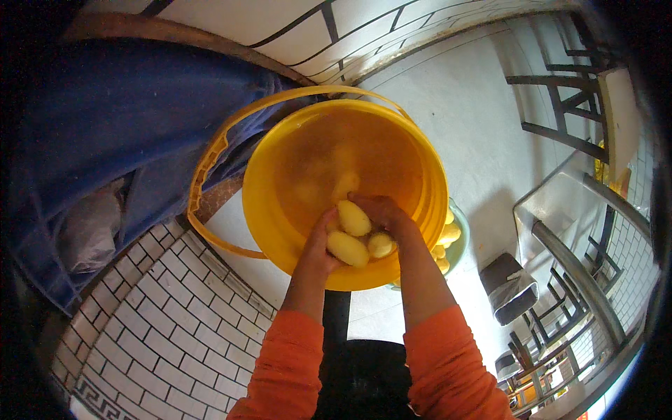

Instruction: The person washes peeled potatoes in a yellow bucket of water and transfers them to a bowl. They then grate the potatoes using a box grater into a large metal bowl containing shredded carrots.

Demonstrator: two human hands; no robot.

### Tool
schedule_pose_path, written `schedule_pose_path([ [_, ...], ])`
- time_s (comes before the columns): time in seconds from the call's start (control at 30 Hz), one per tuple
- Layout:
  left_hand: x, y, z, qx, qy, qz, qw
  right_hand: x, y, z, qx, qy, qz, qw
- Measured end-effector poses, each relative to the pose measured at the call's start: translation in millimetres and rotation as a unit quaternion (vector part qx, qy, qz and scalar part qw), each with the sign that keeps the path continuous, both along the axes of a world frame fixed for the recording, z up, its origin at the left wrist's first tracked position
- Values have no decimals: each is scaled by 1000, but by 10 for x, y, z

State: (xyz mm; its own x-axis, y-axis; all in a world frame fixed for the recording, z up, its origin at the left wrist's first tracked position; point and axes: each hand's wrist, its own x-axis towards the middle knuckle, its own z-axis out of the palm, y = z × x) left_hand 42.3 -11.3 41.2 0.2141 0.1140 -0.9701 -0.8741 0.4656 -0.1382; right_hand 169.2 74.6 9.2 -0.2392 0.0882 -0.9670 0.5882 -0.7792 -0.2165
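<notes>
My left hand (pixel 321 242) and my right hand (pixel 382 212) reach into a yellow plastic bucket (pixel 256 184). Cupped between them are pale peeled potatoes: an upper potato (pixel 354 218), a lower-left potato (pixel 347 249) and a smaller potato (pixel 380 245) at the right. Murky brownish water (pixel 310 157) fills much of the bucket. Just beyond my fingers, a submerged potato (pixel 346 184) shows blurred, with fainter pale shapes around it. Some of my fingertips are hidden behind the potatoes or in the water. The bucket's yellow handle (pixel 210 152) hangs out to the left.
Right of the bucket, a pale green basin (pixel 463 247) holds several peeled potatoes (pixel 447 235), partly hidden. Blue cloth (pixel 131 105) hangs at the left above a white tiled wall (pixel 173 294). Further right are a dark bin with a liner (pixel 509 289) and a metal-legged table (pixel 569 278).
</notes>
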Motion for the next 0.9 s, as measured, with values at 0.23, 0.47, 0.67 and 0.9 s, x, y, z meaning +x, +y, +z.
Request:
schedule_pose_path([
  [0.23, -7, -99, 91, 82, 24, 33, 996, -43, -149, 94, 34, 77, -137, 987],
  [0.47, -69, -83, 293, 68, 82, 39, 994, -246, -114, 355, 44, 81, -125, 988],
  [0.67, -109, -62, 273, 103, 15, 66, 992, -461, -41, 312, 221, 22, 93, 971],
  [0.9, -20, -134, 324, 111, 111, 104, 982, -512, -97, 606, 250, 5, 63, 966],
])
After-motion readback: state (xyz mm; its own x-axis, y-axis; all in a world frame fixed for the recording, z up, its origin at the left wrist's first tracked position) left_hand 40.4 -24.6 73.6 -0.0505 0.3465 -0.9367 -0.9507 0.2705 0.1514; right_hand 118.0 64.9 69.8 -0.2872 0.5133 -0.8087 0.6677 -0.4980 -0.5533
